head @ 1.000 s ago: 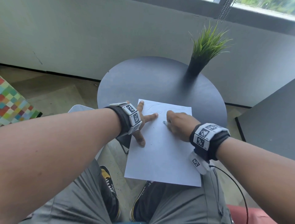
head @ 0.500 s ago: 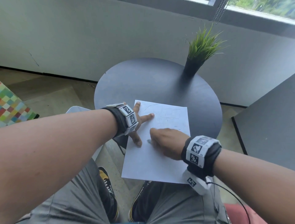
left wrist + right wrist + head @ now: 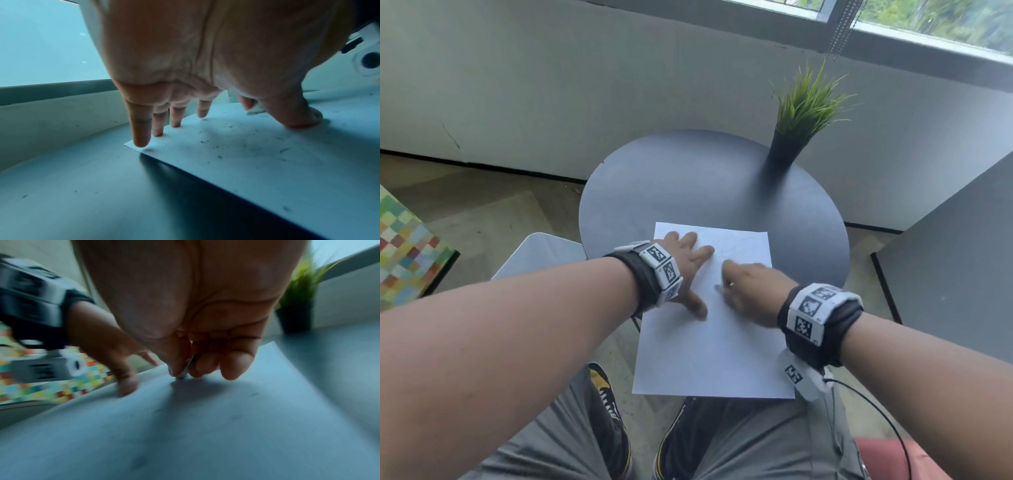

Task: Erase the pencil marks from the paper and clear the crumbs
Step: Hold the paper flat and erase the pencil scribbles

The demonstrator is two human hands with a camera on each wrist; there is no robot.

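A white sheet of paper [image 3: 709,342] lies on the round dark table [image 3: 688,185], its near end hanging over the table's edge. Faint pencil lines [image 3: 736,245] show near its far edge. My left hand [image 3: 685,270] lies flat with spread fingers on the sheet's far left corner, holding it down. My right hand [image 3: 743,291] pinches a small pale eraser [image 3: 183,369] between thumb and fingers, its tip on the paper. Dark eraser crumbs [image 3: 236,142] are scattered over the sheet [image 3: 267,162] beside my left thumb.
A potted grass plant [image 3: 796,133] in a black pot stands at the table's far right. A grey panel [image 3: 955,267] rises to the right, a white chair [image 3: 541,253] sits to the left. My knees and shoes are under the paper's overhanging end.
My right hand slid the eraser toward me and left, then back up toward the pencil lines. The left hand has stayed pressed on the corner.
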